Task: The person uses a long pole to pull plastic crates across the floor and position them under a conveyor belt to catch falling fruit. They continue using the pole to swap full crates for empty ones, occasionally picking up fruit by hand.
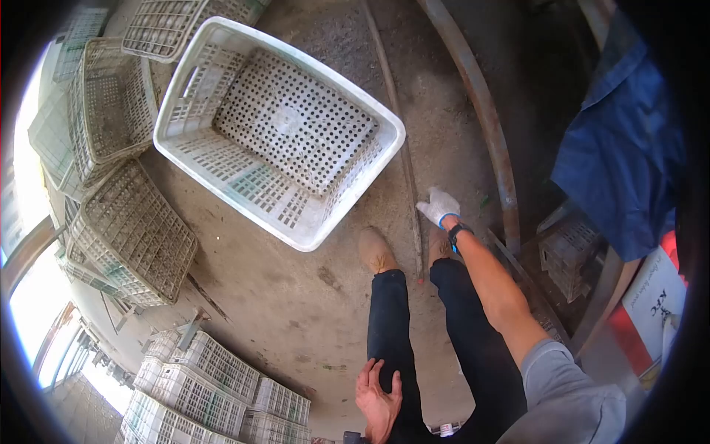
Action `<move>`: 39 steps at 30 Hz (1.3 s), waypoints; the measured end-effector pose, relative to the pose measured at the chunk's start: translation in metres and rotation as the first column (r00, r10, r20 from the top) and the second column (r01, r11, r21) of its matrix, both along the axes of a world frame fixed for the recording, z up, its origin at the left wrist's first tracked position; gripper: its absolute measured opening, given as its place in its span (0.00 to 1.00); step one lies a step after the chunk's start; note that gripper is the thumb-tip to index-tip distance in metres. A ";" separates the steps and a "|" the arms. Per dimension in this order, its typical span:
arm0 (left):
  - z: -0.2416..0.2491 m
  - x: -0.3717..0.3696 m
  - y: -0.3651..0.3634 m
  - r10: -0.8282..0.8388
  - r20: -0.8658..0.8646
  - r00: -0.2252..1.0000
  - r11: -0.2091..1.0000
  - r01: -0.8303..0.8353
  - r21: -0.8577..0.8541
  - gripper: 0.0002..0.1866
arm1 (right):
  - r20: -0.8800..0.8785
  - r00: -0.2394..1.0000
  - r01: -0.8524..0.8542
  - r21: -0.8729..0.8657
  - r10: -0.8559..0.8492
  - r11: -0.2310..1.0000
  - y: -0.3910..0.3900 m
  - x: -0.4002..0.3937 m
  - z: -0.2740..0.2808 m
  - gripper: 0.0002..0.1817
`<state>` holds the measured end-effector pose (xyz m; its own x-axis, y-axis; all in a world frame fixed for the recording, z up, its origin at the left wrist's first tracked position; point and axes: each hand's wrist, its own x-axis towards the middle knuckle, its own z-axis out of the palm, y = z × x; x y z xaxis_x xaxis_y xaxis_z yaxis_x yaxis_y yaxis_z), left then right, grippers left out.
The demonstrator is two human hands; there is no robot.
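My right hand (438, 205) wears a white glove with a blue cuff and a dark wristband. It hangs out in front of me over the concrete floor, empty, fingers loosely spread, just right of a large empty white perforated crate (281, 133). My bare left hand (377, 399) rests flat on my left thigh with fingers apart and holds nothing. My legs are in dark trousers, and one tan shoe (377, 251) is close to the crate's near corner.
Dirty grey crates (129, 229) lean in stacks at the left. Stacked white crates (207, 385) stand at the lower left. A rusty curved pipe (488, 126) and a thin rod (407, 170) lie on the floor. Blue cloth (621, 155) hangs at the right.
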<state>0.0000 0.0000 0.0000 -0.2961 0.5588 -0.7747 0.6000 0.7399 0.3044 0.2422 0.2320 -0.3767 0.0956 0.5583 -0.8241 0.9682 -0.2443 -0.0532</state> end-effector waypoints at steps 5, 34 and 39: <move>-0.024 -0.010 0.027 0.027 -0.013 1.000 1.000 -0.027 -0.002 0.22 | -0.020 0.988 0.153 0.049 -0.152 0.987 0.005 -0.062 -0.066 0.32; 0.097 0.037 0.144 0.082 0.281 0.956 0.877 -0.203 0.436 0.33 | -0.667 0.533 0.775 0.139 -0.520 0.617 -0.004 -0.108 0.457 0.18; 0.274 0.041 0.323 0.090 0.436 0.896 0.671 -0.378 0.638 0.28 | -0.737 0.644 0.538 0.248 -0.203 0.806 0.013 -0.089 0.581 0.24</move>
<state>0.0410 0.3227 0.2739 -0.2943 0.9186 -0.2639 0.1862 0.3260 0.9269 0.1535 0.2447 0.2045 -0.0863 0.8891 -0.4494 0.4635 -0.3635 -0.8081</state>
